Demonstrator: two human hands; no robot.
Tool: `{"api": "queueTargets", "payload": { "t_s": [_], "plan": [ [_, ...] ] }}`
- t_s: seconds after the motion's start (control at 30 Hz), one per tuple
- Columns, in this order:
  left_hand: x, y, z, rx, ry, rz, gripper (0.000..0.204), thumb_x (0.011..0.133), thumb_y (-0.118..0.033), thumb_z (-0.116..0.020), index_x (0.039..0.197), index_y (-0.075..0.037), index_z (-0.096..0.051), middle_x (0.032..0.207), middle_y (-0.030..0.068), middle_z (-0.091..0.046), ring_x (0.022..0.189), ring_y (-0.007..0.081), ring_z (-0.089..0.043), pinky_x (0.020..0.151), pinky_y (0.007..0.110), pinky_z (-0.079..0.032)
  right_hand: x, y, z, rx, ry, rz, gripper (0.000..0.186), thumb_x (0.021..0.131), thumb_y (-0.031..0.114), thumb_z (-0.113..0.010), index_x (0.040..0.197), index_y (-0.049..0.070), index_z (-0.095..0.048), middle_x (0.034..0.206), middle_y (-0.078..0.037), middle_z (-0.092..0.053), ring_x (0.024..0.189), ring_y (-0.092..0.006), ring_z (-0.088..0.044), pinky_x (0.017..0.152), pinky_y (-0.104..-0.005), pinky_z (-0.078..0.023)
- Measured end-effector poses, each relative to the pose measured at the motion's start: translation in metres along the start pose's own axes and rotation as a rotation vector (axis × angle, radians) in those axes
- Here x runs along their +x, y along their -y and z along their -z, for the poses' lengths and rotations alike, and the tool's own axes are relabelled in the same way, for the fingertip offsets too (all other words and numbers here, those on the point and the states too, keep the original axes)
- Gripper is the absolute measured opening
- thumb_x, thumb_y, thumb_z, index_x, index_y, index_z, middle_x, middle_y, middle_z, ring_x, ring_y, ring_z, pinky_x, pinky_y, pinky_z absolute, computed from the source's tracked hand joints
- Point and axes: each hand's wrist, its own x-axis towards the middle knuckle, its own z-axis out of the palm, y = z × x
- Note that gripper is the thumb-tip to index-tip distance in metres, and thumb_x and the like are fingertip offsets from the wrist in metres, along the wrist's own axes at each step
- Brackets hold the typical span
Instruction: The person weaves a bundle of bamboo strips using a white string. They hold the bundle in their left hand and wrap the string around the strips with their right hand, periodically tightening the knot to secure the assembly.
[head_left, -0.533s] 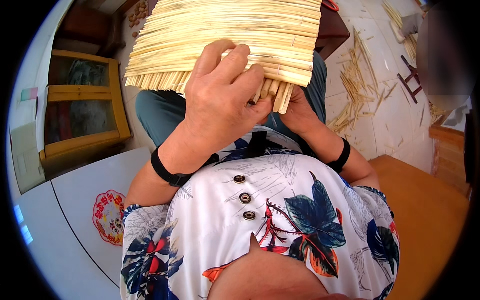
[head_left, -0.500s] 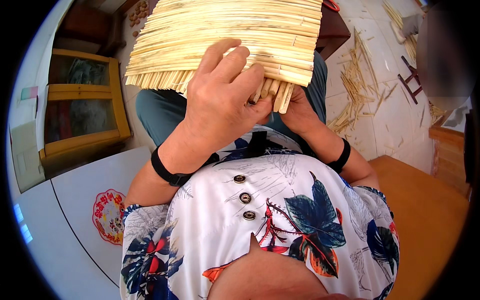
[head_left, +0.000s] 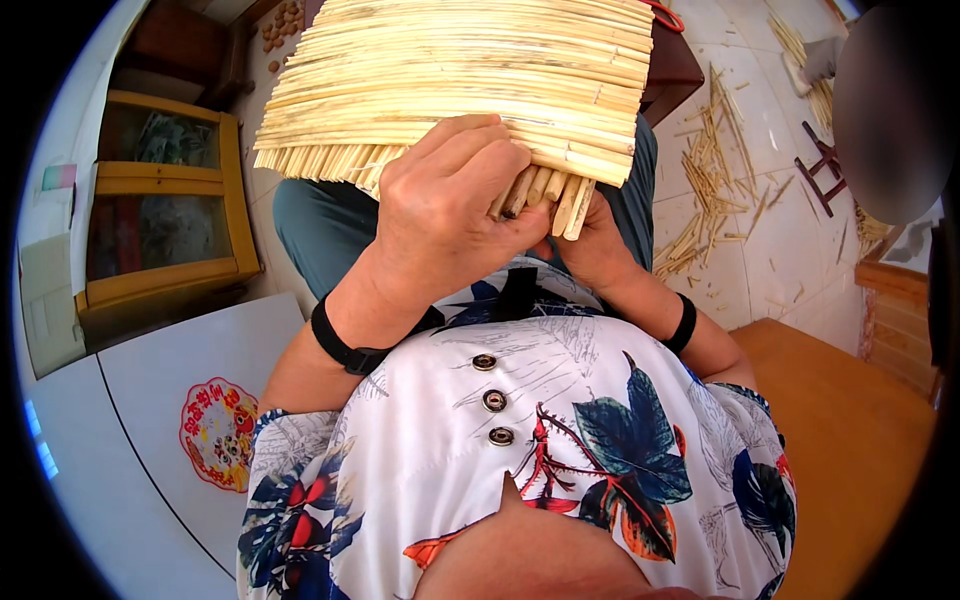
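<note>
A mat of pale, dry plant stalks [head_left: 460, 80], laid side by side in rows, spreads over my lap and knees. My left hand [head_left: 435, 200] is closed over its near edge, with the fingers curled on top and the thumb toward the loose-looking stalk ends [head_left: 548, 190]. These short ends poke out toward me from beneath the mat's near edge. Just right of them, my right hand [head_left: 598, 245] is closed against the ends from below. Its fingertips are mostly hidden behind the stalks and my left hand.
Cut stalks and scraps [head_left: 708, 190] litter the tiled floor on the right, near a small dark wooden frame [head_left: 822, 168]. A dark red seat or stool [head_left: 675, 68] stands beyond the mat. At left are a yellow-framed glass cabinet [head_left: 160, 180] and a white surface [head_left: 140, 390].
The fingers of my left hand, raised and spread before, have curled down onto the mat's edge. The mat has shifted slightly right and toward me, and more of the stalk ends shows.
</note>
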Motion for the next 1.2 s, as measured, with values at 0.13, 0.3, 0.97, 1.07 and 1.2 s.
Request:
{"api": "queueTargets", "payload": {
  "t_s": [0.13, 0.3, 0.97, 1.07, 1.2],
  "plan": [
    [0.000, -0.002, 0.001, -0.001, 0.007, 0.000, 0.031, 0.055, -0.006, -0.076, 0.083, 0.001, -0.065, 0.089, 0.0184, -0.066, 0.083, 0.0308, -0.066, 0.071, 0.033, -0.053, -0.003, -0.005, -0.003, 0.150, -0.011, 0.020, 0.013, 0.091, 0.004, -0.054, 0.103, 0.005, -0.058, 0.082, 0.002, -0.062, 0.072, -0.0067, -0.058, 0.058, -0.0218, -0.048],
    [0.000, -0.004, 0.001, 0.009, 0.009, -0.023, 0.030, 0.054, -0.006, -0.076, 0.082, 0.001, -0.064, 0.089, 0.0182, -0.066, 0.082, 0.0309, -0.066, 0.071, 0.034, -0.054, -0.006, -0.005, -0.012, 0.280, -0.040, 0.097, 0.021, 0.089, 0.003, -0.056, 0.110, 0.006, -0.059, 0.101, 0.000, -0.063, 0.094, -0.0086, -0.056, 0.080, -0.0250, -0.049],
    [0.000, -0.012, 0.006, -0.008, 0.010, -0.030, 0.028, 0.056, -0.006, -0.074, 0.080, 0.003, -0.065, 0.086, 0.0170, -0.067, 0.086, 0.0304, -0.066, 0.073, 0.034, -0.054, -0.008, -0.004, -0.011, 0.002, -0.054, 0.412, 0.029, 0.092, 0.004, -0.053, 0.121, 0.007, -0.056, 0.118, -0.003, -0.060, 0.107, -0.0117, -0.055, 0.092, -0.0288, -0.044],
    [0.000, -0.012, 0.006, -0.007, 0.007, -0.037, 0.027, 0.056, -0.006, -0.074, 0.080, 0.003, -0.065, 0.086, 0.0169, -0.067, 0.086, 0.0302, -0.066, 0.074, 0.033, -0.054, -0.007, -0.005, -0.010, 0.037, -0.059, 0.378, 0.029, 0.091, 0.004, -0.053, 0.120, 0.007, -0.056, 0.117, -0.004, -0.060, 0.107, -0.0120, -0.055, 0.091, -0.0286, -0.045],
    [0.000, -0.013, 0.007, -0.014, 0.008, -0.042, 0.027, 0.056, -0.006, -0.074, 0.080, 0.003, -0.065, 0.085, 0.0171, -0.067, 0.087, 0.0304, -0.066, 0.073, 0.033, -0.054, -0.005, -0.005, -0.010, -0.048, -0.101, 0.431, 0.032, 0.088, 0.001, -0.056, 0.120, 0.007, -0.057, 0.118, -0.005, -0.060, 0.108, -0.0128, -0.055, 0.091, -0.0294, -0.046]
  ]
}}
